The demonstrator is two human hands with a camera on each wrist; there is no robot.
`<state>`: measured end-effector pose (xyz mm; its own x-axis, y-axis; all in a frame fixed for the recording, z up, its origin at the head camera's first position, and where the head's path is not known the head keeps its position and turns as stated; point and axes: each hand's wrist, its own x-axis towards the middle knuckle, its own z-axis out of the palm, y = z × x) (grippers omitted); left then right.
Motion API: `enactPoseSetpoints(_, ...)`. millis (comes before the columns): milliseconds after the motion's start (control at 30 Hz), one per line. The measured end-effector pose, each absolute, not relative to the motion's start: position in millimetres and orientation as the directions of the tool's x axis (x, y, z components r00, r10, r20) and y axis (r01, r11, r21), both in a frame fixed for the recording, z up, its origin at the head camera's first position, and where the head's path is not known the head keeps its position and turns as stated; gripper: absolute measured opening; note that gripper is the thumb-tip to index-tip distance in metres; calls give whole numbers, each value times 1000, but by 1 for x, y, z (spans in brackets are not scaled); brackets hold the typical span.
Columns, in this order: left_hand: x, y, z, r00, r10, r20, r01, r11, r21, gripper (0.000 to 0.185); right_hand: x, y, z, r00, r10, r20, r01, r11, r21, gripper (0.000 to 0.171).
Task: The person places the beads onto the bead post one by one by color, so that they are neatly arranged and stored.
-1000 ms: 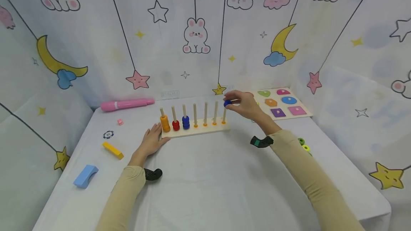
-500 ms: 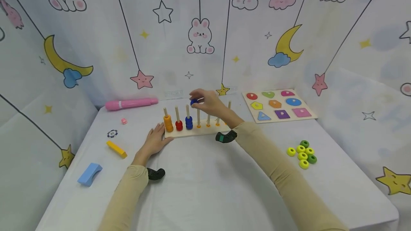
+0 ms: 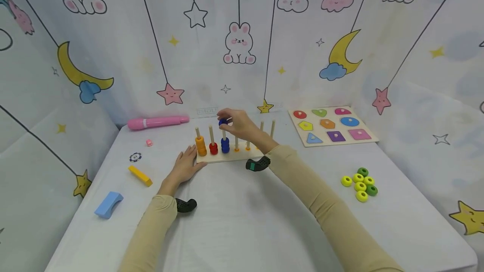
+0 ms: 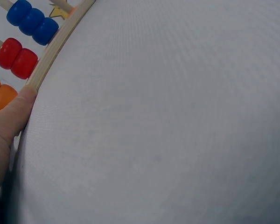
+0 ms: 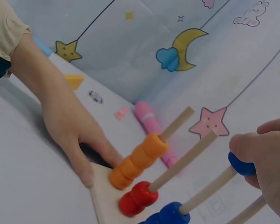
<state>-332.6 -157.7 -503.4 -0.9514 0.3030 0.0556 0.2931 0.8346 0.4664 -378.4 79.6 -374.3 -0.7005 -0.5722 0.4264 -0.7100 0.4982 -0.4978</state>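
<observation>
1. Leftmost on the table (image 3: 234,221) lie a blue block (image 3: 109,205), a yellow block (image 3: 140,176), a small round token (image 3: 135,157) and a tiny pink piece (image 3: 149,142); a pink pen (image 3: 157,122) lies along the back edge.
2. Next, the left hand (image 3: 184,168) rests flat on the table, fingers relaxed, thumb and fingertips touching the left end of the peg board (image 3: 227,156). It grasps nothing.
3. On the board, the first peg carries orange beads (image 3: 201,145), the second red beads (image 3: 213,149), the third blue beads (image 3: 225,145).
4. Above the third peg, the right hand (image 3: 242,126) pinches a blue bead (image 3: 222,122) between thumb and fingers; the right wrist view shows the bead threaded on the top of that peg, well above the stacked blue ones.
5. Further right, a shape puzzle (image 3: 332,125) lies at the back.
6. Nearer the front, yellow and green rings (image 3: 360,183) sit clustered together.
</observation>
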Motion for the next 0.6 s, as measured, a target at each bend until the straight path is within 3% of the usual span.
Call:
enactPoseSetpoints(333,-331,-156,-504,-947,309,83,313,841,440,78,-381,91,-375,-672,-557,488,-740,470,-482,35)
enactPoseSetpoints(600,-331,-155,-503,-950,304,64,300,844,445,78,-382,129,-374,-731,-425,534,-682,438,-586,32)
